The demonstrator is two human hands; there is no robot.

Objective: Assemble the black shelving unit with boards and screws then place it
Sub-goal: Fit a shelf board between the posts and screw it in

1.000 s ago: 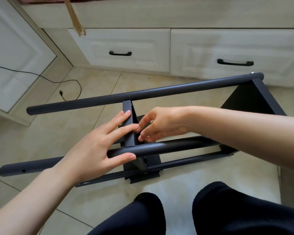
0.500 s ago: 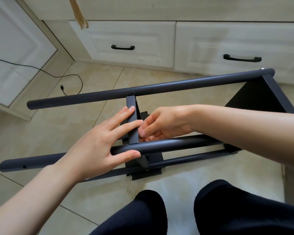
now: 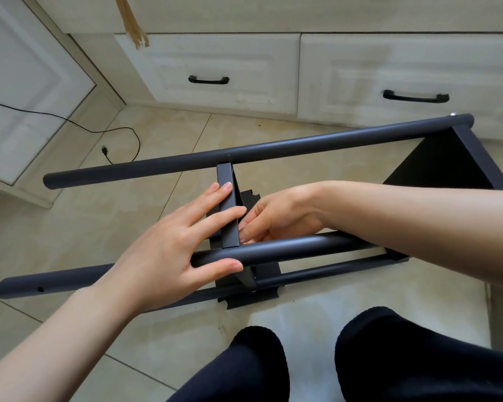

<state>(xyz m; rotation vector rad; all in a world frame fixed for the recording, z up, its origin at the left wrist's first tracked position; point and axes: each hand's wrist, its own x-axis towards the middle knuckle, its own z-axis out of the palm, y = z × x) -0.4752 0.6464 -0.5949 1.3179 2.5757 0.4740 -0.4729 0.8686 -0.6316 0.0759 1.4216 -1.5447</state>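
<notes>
We see the black shelving unit (image 3: 273, 146) lying on its side on the beige tiled floor (image 3: 128, 216), its round posts running left to right. The far post (image 3: 302, 140) sits highest in view, the near post (image 3: 288, 249) crosses just below our hands, and a third, lower post (image 3: 331, 272) shows beneath it. Between the far and near posts stands the middle shelf board (image 3: 227, 210), seen edge-on, with more of it dropping below the near post. At the right end another board (image 3: 447, 161) is fixed between the posts.

Our left hand (image 3: 169, 248) lies with straight, spread fingers: the upper fingers rest on the edge of the middle shelf board, and the thumb reaches along the underside of the near post (so the post runs between thumb and fingers). Our right hand (image 3: 276, 219) is just right of the same board, its fingers curled together at the corner where board meets near post; whether they pinch anything we cannot tell.

Beyond stand white drawers (image 3: 215, 68) with black handles (image 3: 208, 80), and a black cable (image 3: 111, 140) trails over the floor at left. Our dark-clad knees (image 3: 389, 358) show below.
</notes>
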